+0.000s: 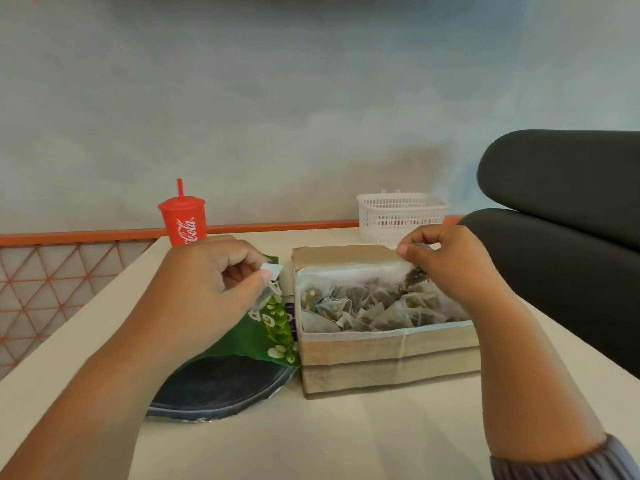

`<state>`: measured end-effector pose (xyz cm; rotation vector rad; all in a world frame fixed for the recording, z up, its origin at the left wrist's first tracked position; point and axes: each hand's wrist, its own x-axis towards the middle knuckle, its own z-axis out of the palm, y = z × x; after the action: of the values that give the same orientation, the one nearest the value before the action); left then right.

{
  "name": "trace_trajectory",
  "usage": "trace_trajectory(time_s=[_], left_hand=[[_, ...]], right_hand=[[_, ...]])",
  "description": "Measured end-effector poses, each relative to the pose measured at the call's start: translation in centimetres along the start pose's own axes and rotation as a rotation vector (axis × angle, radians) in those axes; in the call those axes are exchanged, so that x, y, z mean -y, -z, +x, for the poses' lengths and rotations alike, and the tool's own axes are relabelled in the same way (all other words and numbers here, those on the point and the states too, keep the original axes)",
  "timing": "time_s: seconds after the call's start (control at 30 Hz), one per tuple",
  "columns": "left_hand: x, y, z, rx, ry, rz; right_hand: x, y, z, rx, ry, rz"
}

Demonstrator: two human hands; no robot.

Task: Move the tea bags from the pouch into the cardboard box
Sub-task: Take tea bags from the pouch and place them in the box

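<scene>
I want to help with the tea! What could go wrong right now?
The box is nearly full, so the tea bag hanging from the right hand might slide off the pile. The left hand holds another bag by its tag; its string could tangle or snag on the pouch.

A pale blue-grey wall (311, 98) fills the back, softly lit. An orange rail (86, 237) tops a lattice panel (52, 282) at left; cream table (346, 438) in front; dark padded chair (571, 188) at right.

white table (346, 434), pouch (266, 327), cardboard box (388, 362), cup (183, 220), basket (401, 216)
</scene>
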<state>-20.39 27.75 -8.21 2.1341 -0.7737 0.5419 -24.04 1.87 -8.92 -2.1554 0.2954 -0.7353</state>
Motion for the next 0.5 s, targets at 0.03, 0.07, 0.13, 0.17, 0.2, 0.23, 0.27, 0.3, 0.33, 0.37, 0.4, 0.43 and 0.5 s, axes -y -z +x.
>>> trace_trajectory(time_s=[0.03,0.07,0.13,0.17,0.2,0.23,0.27,0.3,0.33,0.37,0.4,0.43,0.5], left_hand=[[-0.1,-0.1,0.0,0.000,-0.002,-0.006],[-0.1,-0.2,0.0,-0.001,-0.006,-0.011],[-0.1,-0.4,0.1,0.001,-0.015,-0.007],[-0.2,-0.5,0.1,0.005,-0.019,-0.001],[-0.2,-0.6,0.1,0.010,-0.022,0.007],[-0.3,-0.7,0.1,0.013,-0.026,0.015],[-0.4,-0.7,0.0,0.012,-0.027,0.023],[-0.4,-0.8,0.0,0.009,-0.029,0.031],[-0.5,-0.9,-0.1,0.006,-0.031,0.037],[-0.6,-0.9,-0.1,0.004,-0.033,0.043],[-0.6,-1.0,-0.1,0.002,-0.033,0.049],[-0.7,-1.1,-0.1,0.002,-0.030,0.057],[-0.7,-1.2,0.0,0.003,-0.024,0.064]], right_hand=[[-0.8,0.6,0.2,-0.020,-0.036,-0.031],[-1.6,1.0,0.3,-0.041,-0.074,-0.048],[-2.6,1.7,0.5,-0.086,-0.131,-0.045],[-2.9,1.8,0.6,-0.098,-0.143,-0.050],[-3.1,1.8,0.7,-0.100,-0.145,-0.069],[-3.3,1.8,0.8,-0.092,-0.152,-0.092],[-3.5,1.7,0.9,-0.071,-0.169,-0.115],[-3.6,1.6,0.9,-0.041,-0.194,-0.140],[-3.6,1.5,0.9,-0.010,-0.218,-0.161],[-3.7,1.4,0.9,0.009,-0.237,-0.177],[-3.7,1.4,1.0,0.008,-0.245,-0.190],[-3.7,1.4,1.0,-0.012,-0.242,-0.202],[-3.2,1.5,1.0,-0.060,-0.200,-0.213]])
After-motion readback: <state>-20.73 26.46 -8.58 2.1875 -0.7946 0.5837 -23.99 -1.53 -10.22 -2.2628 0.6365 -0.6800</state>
